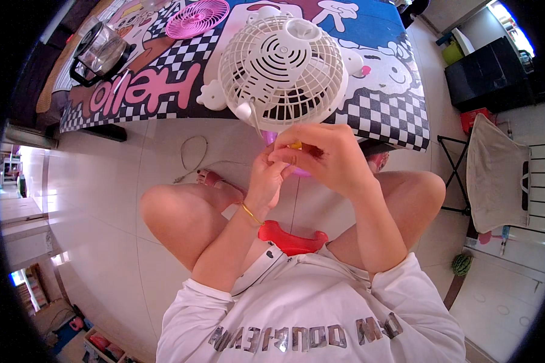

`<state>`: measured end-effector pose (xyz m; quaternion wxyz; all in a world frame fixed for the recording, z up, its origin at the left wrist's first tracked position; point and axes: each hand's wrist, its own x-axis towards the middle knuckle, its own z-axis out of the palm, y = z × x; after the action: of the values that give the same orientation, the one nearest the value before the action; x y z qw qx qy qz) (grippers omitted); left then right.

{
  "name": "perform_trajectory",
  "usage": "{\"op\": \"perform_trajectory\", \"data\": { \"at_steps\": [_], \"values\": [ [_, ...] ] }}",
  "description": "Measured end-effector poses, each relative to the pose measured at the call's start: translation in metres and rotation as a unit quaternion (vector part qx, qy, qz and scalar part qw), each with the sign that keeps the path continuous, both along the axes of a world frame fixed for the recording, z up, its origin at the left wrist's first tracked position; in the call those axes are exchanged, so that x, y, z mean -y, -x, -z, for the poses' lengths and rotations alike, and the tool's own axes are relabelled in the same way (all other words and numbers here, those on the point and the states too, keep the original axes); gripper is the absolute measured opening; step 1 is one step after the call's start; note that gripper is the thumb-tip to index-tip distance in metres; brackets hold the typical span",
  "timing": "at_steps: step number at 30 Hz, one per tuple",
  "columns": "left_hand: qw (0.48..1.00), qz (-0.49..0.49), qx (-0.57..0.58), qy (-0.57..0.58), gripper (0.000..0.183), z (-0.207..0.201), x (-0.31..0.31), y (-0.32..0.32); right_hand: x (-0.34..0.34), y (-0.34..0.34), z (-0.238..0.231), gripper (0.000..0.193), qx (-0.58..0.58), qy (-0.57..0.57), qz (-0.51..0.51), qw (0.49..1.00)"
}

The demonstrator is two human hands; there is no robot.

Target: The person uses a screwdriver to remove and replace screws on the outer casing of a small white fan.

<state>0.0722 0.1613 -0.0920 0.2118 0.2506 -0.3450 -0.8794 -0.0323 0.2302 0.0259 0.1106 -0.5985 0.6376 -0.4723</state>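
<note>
My left hand (265, 179) and my right hand (329, 156) meet in front of my knees, just off the table's front edge, both with curled fingers. A purple plastic piece (301, 172) shows behind and below them, mostly covered; my left fingers close at its side. Inside my right hand's curl a small yellow thing (296, 145) peeks out, its kind hidden. Right above the hands, a white electric fan body (283, 48) with a slotted round cage lies on the table, its back grille facing up. A short cord runs from it toward my fingers.
The patterned tablecloth (389, 115) also bears a pink fan grille (197, 18) and a glass pitcher (102, 53) with a black handle. A white cable (194, 154) lies on the tiled floor. A red stool (290, 239) is under me. Rightward stand a folding chair (496, 175) and a watermelon (461, 264).
</note>
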Motion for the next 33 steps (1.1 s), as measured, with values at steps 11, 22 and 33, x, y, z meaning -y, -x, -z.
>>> {"op": "perform_trajectory", "data": {
  "at_steps": [11,22,33],
  "values": [
    [1.000,0.006,-0.006,-0.013,0.028,0.004,0.001,0.000,-0.009,0.005,-0.008,0.023,0.139,-0.079,-0.034,0.987],
    [1.000,-0.003,0.000,-0.009,0.030,-0.007,-0.001,0.000,-0.004,0.005,-0.002,0.016,0.062,-0.030,-0.010,0.998],
    [1.000,0.004,-0.010,-0.028,0.028,0.003,0.001,0.001,-0.012,0.005,-0.011,0.024,0.053,-0.062,0.003,0.997]
  ]
}}
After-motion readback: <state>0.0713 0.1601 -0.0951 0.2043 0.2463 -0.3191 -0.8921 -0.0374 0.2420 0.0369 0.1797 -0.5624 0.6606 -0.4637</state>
